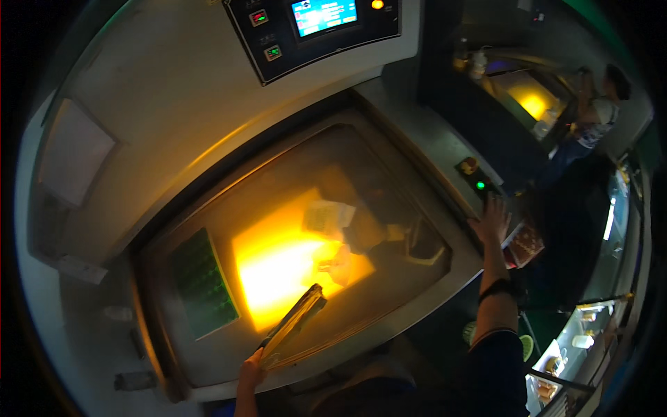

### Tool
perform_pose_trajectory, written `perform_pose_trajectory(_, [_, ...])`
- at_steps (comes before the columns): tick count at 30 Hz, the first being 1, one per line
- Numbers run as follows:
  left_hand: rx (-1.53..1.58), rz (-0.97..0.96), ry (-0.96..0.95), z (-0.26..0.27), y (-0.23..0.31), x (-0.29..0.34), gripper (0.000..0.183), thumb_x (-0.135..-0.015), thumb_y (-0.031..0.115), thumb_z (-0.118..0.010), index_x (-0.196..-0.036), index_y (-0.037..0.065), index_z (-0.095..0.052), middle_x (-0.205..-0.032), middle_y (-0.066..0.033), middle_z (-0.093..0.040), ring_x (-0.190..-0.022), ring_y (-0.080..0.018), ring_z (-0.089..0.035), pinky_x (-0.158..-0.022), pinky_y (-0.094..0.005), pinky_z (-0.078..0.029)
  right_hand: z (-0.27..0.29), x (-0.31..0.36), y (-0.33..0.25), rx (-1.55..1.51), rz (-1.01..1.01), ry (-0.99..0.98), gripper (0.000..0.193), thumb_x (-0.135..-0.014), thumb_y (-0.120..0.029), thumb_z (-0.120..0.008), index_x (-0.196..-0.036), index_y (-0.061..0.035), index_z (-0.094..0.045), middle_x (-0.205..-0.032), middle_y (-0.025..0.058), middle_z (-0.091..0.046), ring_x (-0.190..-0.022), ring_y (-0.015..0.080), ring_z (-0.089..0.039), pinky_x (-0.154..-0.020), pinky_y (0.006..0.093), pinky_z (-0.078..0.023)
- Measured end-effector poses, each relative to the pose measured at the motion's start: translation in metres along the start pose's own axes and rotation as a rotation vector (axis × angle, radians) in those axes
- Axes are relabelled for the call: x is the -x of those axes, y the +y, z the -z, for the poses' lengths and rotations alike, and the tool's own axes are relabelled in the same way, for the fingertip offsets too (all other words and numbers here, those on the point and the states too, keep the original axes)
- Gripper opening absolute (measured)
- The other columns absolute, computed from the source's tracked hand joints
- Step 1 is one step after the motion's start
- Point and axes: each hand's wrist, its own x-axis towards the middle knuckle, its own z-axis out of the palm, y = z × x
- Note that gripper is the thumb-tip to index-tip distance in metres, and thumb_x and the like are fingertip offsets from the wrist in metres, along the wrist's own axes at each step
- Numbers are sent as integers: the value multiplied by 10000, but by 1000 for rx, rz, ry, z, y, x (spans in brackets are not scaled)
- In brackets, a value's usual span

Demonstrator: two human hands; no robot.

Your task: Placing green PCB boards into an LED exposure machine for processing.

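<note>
My left hand (252, 370), low in the picture, is closed round the near end of a long narrow strip-like tool (295, 321) with a dark far end. The tool slants over the front of a framed, glassy flat bed (361, 316), beside a bright yellow patch of light. A green rectangular panel (203, 285) lies on the bed, left of the light. My right hand (493, 221) is over the right edge with its fingers spread, just below a small black control box (476, 182) with a lit green button. Whether its fingertips touch the box I cannot tell.
Behind the bed rises a pale machine housing with a control panel and lit screen (324, 15). A reddish-brown box (522, 245) is right of my right hand. Farther right are another person (596, 118) at a similar lit bed and a lit shelf (556, 354).
</note>
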Motion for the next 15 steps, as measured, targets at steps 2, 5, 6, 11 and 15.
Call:
perform_pose_trajectory(2, [-46,1,0,0,0,-1,638,-746,183,-742,-1348,61,-570,-1205,-212,-662,-1123,-372,-638,-949,-433,-520,3,-6,7,-71,3,4,1086,-706,-466,-829,-1557,-185,-216,-1626,77,-234,-1517,261,-172,-1229,483,-166])
perform_pose_trajectory(5, [-61,48,-28,-2,2,1,662,-726,160,-757,-1355,74,-569,-1250,-199,-647,-1157,-360,-622,-978,-427,-508,0,-13,8,-102,-12,-26,1111,-689,-464,-842,-1557,-171,-215,-1627,62,-236,-1520,243,-161,-1236,482,-141])
perform_pose_trajectory(6, [-98,39,-44,-4,2,-1,649,-747,159,-739,-1367,87,-560,-1272,-187,-638,-1167,-353,-619,-985,-418,-506,1,-19,7,-71,-18,-70,1122,-685,-467,-844,-1558,-159,-209,-1626,55,-238,-1520,236,-157,-1240,483,-126])
perform_pose_trajectory(11, [-51,16,-2,-11,9,5,634,-784,161,-701,-1394,106,-535,-1347,-158,-601,-1221,-335,-589,-1035,-424,-476,-4,-27,-33,229,-58,13,702,-781,-322,-766,-1391,-100,-499,-1524,111,-393,-1453,253,-291,-1202,486,-201])
perform_pose_trajectory(15, [-147,-12,46,-17,-5,17,721,-747,159,-756,-1418,88,-500,-1407,-132,-560,-1260,-350,-558,-1072,-480,-439,-62,59,-63,-200,574,91,219,-855,-189,-626,-1051,-126,-701,-981,142,-703,-944,339,-681,-806,438,-552])
